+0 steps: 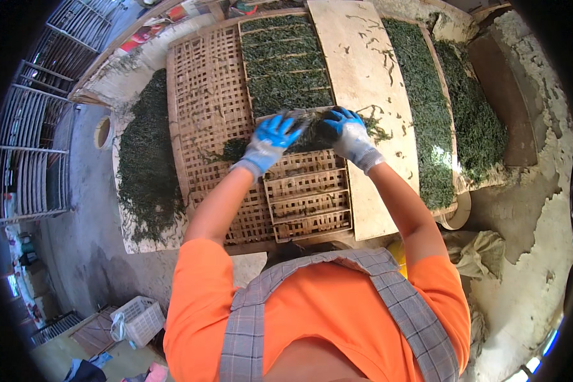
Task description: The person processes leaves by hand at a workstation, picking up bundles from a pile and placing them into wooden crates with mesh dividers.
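Gloves, blue-and-white, are covering both hands. L hand (274,135) is reaching palm-down w/ fingers spreading apart; R hand (350,137) is bending its fingers over the strands opp. side, actual grip hidden, can't tell. Clump of dark green strands (311,139) is lying betw. the two, approx. mid-length of the divided frame (246,70). Clump's long axis is running L–R across the frame, R end angling slightly away from wearer. Frame's long axis is pointing away from wearer, far end leaning a bit L. Far sections are holding packed green strands; near ones are showing bare crossbars, lattice below.

Lattice tray (204,95) is lying L of & under frame; pale board (360,76) is running alongside, R, w/ loose strands scattered on it. Green layer (417,108) is lying beyond board; green heap (148,149) is sitting far L. Red-patterned sheet (143,38), upper L, is showing print, too small to read.
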Demonstrator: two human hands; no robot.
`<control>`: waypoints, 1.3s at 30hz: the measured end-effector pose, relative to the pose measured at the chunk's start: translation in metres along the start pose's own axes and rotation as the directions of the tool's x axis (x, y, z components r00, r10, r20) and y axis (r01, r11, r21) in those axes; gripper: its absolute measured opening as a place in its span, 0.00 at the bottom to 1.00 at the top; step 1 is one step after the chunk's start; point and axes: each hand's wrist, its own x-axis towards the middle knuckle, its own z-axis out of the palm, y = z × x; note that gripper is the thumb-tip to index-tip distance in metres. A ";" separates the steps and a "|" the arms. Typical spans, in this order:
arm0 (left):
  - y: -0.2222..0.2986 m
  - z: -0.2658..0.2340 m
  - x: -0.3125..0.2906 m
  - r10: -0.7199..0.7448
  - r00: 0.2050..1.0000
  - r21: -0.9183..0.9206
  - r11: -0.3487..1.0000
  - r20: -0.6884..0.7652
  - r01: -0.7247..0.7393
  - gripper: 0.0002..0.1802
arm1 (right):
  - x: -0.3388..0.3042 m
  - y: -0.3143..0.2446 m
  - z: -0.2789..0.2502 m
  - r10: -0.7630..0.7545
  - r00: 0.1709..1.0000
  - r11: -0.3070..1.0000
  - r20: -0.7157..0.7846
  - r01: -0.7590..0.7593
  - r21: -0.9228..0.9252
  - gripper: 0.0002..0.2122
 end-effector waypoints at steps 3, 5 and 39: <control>-0.002 0.017 -0.027 -0.291 0.954 0.034 0.955 -0.075 0.294 0.33 | -0.030 0.001 -0.007 0.207 0.960 0.973 -0.189 -0.182 0.142 0.17; 0.004 0.039 -0.039 -0.559 0.763 -0.312 0.824 -0.324 0.472 0.35 | -0.039 0.006 0.010 0.405 0.795 0.910 -0.452 -0.306 0.278 0.14; -0.103 0.139 -0.255 -0.928 -0.227 -0.620 -0.366 0.294 0.694 0.26 | -0.013 -0.042 0.112 0.348 0.894 0.828 -0.283 -0.152 0.540 0.10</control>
